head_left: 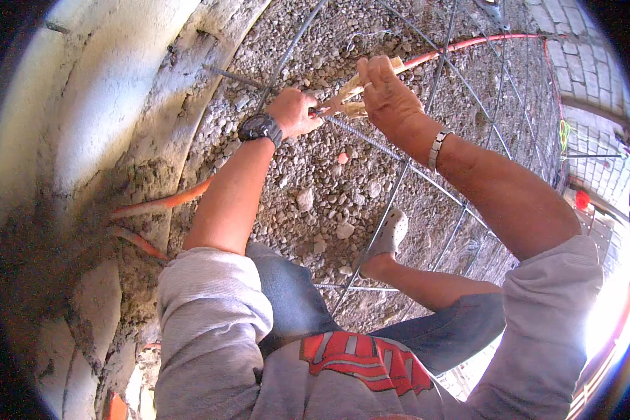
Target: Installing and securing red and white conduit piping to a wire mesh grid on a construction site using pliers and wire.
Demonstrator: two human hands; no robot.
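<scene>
My right hand (390,98) is closed around the tan-coloured handles of a pair of pliers (337,103). The jaws point left, toward a spot where steel bars meet. There my left hand (295,112) has its fingers pinched together right beside the jaws; whatever lies between them is too small to make out. A ribbed steel rebar (381,145) runs from this spot down to the right, just above the gravel. Another thin bar (290,52) slants up and away from near my left hand.
Gravel (304,199) spreads under a grid of crossing bars. A cracked pale wall (77,91) stands at the left, with orange hoses (164,201) coming from its base. An orange hose (469,43) runs along the far side. Block masonry (584,66) rises at the right. My foot in a clog (392,231) rests among the bars.
</scene>
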